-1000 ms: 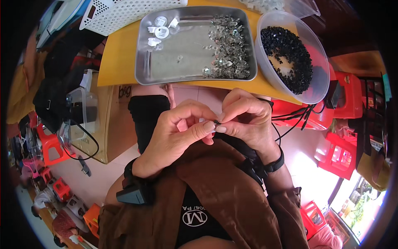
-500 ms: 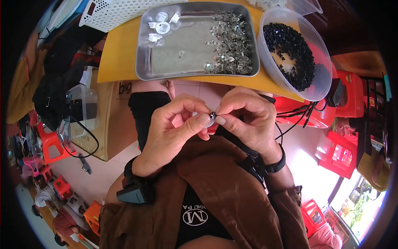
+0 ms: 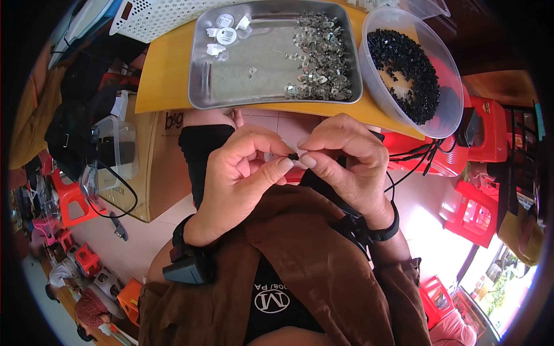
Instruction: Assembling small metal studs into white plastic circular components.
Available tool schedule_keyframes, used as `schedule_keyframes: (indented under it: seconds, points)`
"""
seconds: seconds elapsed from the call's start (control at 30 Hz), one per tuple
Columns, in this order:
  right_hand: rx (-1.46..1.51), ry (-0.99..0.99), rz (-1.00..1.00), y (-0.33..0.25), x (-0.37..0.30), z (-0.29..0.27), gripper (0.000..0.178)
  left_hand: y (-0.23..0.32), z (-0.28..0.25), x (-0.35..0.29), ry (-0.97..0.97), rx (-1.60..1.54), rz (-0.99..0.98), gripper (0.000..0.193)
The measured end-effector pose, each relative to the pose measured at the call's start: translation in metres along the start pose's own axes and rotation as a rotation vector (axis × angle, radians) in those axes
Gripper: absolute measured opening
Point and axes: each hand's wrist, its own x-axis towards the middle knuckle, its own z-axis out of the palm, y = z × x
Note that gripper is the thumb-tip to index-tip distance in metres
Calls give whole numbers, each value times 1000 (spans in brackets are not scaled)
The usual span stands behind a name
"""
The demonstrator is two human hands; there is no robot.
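Above my lap, my left hand (image 3: 245, 164) pinches a small black plastic piece (image 3: 293, 156) between thumb and forefinger. Something whitish shows behind its curled fingers, too hidden to name. My right hand (image 3: 349, 167) is closed in a pinch right beside the black piece; what its fingertips hold, if anything, is too small to make out. On the table beyond lies a metal tray (image 3: 199, 92), with a heap of small clear and metallic parts (image 3: 323, 57) on its right side. Several white round plastic pieces (image 3: 227, 36) lie at its far left.
A clear round tub (image 3: 452, 109) of small black parts (image 3: 404, 63) stands right of the tray on the yellow table (image 3: 164, 75). A white perforated basket (image 3: 156, 20) is at the far left. Below are a cardboard box (image 3: 153, 179), red stools (image 3: 470, 213) and black cables (image 3: 418, 154).
My right fingertips have drawn slightly away from the black piece, opening a small gap. The black piece has turned a little in my left fingers.
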Motion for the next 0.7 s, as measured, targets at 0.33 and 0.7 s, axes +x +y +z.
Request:
schedule_keyframes:
  seconds: [0.33,0.7]
  points:
    - [71,-56,114,1,-4,-1,15,2,2,-1,-31,139,129,20]
    - [-2,0,77,-6,-3,-1,16,4,-3,-4,-11,176,90,46]
